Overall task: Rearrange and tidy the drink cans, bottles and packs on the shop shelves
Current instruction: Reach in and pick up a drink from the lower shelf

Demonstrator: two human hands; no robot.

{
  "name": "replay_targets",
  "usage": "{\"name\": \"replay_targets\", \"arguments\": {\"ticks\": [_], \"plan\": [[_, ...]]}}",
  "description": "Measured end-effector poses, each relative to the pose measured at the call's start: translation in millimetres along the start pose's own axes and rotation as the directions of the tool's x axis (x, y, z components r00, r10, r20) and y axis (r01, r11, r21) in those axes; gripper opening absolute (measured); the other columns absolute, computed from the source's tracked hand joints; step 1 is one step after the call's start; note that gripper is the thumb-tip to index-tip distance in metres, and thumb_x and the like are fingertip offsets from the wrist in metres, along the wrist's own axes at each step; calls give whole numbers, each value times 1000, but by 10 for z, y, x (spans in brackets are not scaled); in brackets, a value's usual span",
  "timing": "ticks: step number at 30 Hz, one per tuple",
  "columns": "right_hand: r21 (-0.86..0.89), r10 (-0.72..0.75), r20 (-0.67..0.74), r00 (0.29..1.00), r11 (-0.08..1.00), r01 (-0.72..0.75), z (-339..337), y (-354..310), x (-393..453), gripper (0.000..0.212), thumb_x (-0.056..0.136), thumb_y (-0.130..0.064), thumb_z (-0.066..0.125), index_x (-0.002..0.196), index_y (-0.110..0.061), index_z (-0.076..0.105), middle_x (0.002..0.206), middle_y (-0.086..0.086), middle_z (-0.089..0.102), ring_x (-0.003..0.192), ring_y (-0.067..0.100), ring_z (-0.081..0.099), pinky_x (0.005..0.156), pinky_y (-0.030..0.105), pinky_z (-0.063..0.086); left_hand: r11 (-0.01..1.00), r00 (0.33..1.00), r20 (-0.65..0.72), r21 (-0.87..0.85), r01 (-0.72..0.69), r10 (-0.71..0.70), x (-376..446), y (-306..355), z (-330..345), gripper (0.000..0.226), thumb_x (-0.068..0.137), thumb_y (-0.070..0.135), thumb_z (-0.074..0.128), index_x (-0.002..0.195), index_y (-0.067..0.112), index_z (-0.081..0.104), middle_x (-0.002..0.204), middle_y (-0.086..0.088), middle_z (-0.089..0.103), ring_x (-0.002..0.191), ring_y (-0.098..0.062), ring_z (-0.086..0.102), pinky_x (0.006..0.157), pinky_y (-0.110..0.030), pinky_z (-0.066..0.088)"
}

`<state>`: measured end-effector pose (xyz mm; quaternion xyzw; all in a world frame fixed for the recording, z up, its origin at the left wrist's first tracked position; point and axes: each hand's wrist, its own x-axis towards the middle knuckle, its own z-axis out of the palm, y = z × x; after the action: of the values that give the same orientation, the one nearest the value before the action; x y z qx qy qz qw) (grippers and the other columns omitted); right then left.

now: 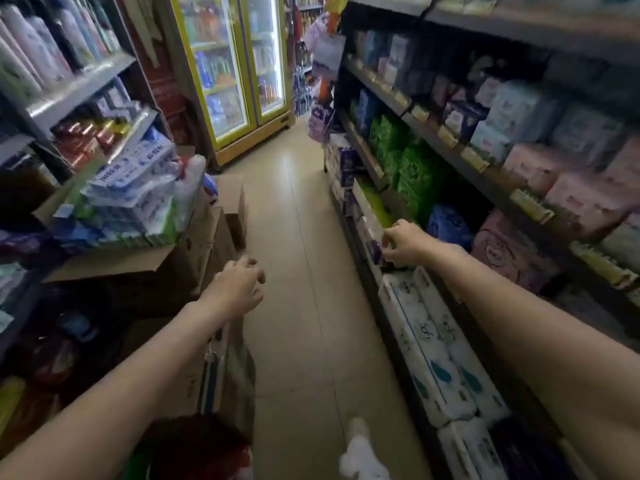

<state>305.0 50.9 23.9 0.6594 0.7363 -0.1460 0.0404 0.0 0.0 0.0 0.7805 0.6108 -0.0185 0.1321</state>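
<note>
Right hand (405,245) pinches a soft, light pack (372,237) edge at 3 o'clock; left hand (239,285) hangs loosely curled, empty.

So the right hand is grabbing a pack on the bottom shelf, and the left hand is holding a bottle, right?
Not quite. The head view shows the left hand holding nothing; its fingers hang loosely in the air beside the cardboard boxes. The right hand really is pinching a pack at the front of the bottom shelf.

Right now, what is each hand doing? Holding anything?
Left hand: open, fingers loosely curled, holding nothing, above the aisle floor.
Right hand: fingers pinching the edge of a pack on the low shelf.
</note>
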Motion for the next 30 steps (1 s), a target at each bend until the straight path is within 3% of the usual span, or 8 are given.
{"name": "replay_targets", "arguments": {"ticks": [3,10,13,16,22,25,27,30], "plan": [[8,63,45,997,998,-63,-35,370,546,23,89,-25,58,106,-10,63,118,15,52,96,25,53,78,32,47,999,1000,19,-27,20,-19,684,18,104,30,90,19,54,119,10,56,143,-12,33,126,-31,38,103,-45,38],[390,90,-223,971,921,5,-679,762,2265,25,90,-18,54,109,-5,63,114,14,57,105,26,55,86,32,45,943,997,8,-325,75,-76,2550,270,-147,25,90,17,56,113,13,61,138,-12,39,128,-28,38,106,-41,35],[746,166,-157,974,666,7,-881,568,2995,24,91,-15,55,111,-3,61,105,11,61,98,24,59,78,34,55,771,979,4,-617,162,-203,3167,212,-425,17,91,16,54,105,19,64,115,-10,57,107,-23,54,95,-36,44],[860,82,-43,996,509,-5,-981,314,3777,29,90,-17,58,117,-6,57,105,6,57,101,20,57,66,23,54,657,966,34,-727,200,-256,3816,-46,-575,15,90,12,54,97,20,65,98,-9,62,91,-19,56,81,-30,43],[838,-50,-144,988,525,149,-1461,-216,5582,21,93,-14,52,112,-9,59,106,0,57,101,14,55,77,22,54,495,926,-31,-852,172,-376,5586,-876,-919,25,89,1,45,89,15,64,70,-1,53,67,-13,46,62,-22,37],[644,-79,-304,949,717,266,-1844,-278,6547,19,90,-18,56,107,-13,62,111,2,59,107,18,56,93,35,50,558,929,-84,-818,142,-359,6495,-1207,-1361,23,88,1,46,88,17,63,71,-6,56,61,-14,46,53,-17,37],[400,-122,-399,909,869,292,-2145,-210,7049,21,88,-22,59,107,-13,63,124,8,51,116,21,50,101,33,41,674,931,-155,-729,119,-331,7011,-1399,-1633,21,86,6,49,93,19,65,92,-13,64,82,-22,60,70,-22,47],[180,-147,-458,877,951,253,-2616,-35,7766,25,87,-24,60,109,-10,62,129,13,43,122,26,40,95,20,29,849,951,-253,-529,19,-178,7751,-1591,-2041,22,88,14,50,103,18,65,118,-6,56,111,-20,52,84,-21,34]]}}
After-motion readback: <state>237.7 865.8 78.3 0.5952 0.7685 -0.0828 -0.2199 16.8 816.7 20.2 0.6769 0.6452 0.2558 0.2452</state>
